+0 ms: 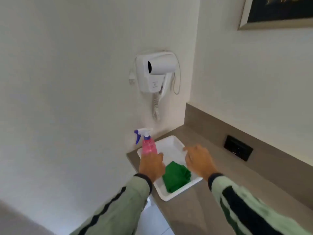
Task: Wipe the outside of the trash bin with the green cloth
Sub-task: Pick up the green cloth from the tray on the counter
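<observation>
The green cloth (177,178) lay bunched in the near end of a white tray (171,143) on the grey table (211,200), low and centre in the frame. The left hand (151,167) was wrapped around the lower body of a pink spray bottle (148,146) at the tray's left edge. The right hand (199,161) hovered over the tray's right rim, fingers loosely spread and holding nothing. A white hair dryer (156,72) hung on the wall above, centre of frame.

Cloth (176,178) in tray's (171,143) near half; tray at counter's (211,209) left edge; spray bottle (149,146) at tray's left; hair dryer (155,73) wall-mounted behind.
</observation>
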